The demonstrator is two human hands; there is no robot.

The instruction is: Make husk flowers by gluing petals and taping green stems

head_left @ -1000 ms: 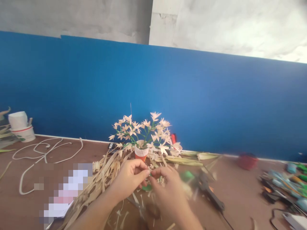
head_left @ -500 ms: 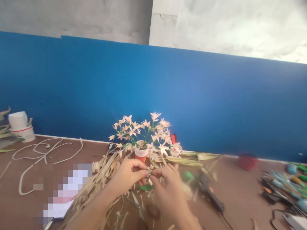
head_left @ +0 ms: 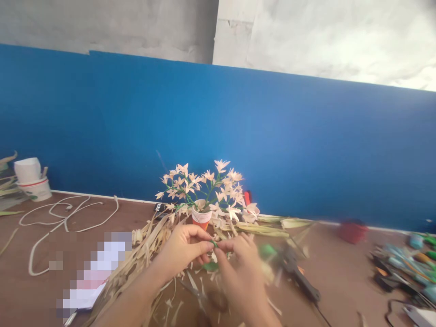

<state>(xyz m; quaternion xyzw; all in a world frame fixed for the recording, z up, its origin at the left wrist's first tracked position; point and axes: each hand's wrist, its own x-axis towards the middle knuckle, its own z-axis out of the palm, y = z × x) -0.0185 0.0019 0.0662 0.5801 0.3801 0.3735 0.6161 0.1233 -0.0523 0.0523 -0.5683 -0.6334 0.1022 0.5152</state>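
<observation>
Between the fingertips of both hands is a small, thin green strip [head_left: 213, 244]; its exact kind is too small to make out. My left hand [head_left: 186, 245] pinches its left end between thumb and forefinger. From the other side my right hand [head_left: 238, 254] closes thumb and forefinger on it. Just behind the hands, pale husk-like flowers [head_left: 226, 193] on green stems rise from a stack of paper cups [head_left: 200, 215]. Scissors [head_left: 199, 295] lie below the hands among pale scraps, and a green piece [head_left: 209, 266] shows partly between the wrists.
Dried husks [head_left: 136, 259] spread left of the hands. A dark glue gun [head_left: 299, 277] with a cord lies at right. Farther out are a white cable [head_left: 64, 220], cups [head_left: 34, 188], a red round object [head_left: 353, 231] and a cluttered pile [head_left: 405, 263]. A blue panel [head_left: 272, 145] stands behind.
Both hands stay almost in place, pinching together. The fingertips have shifted slightly, and a little more of the green strip shows between them.
</observation>
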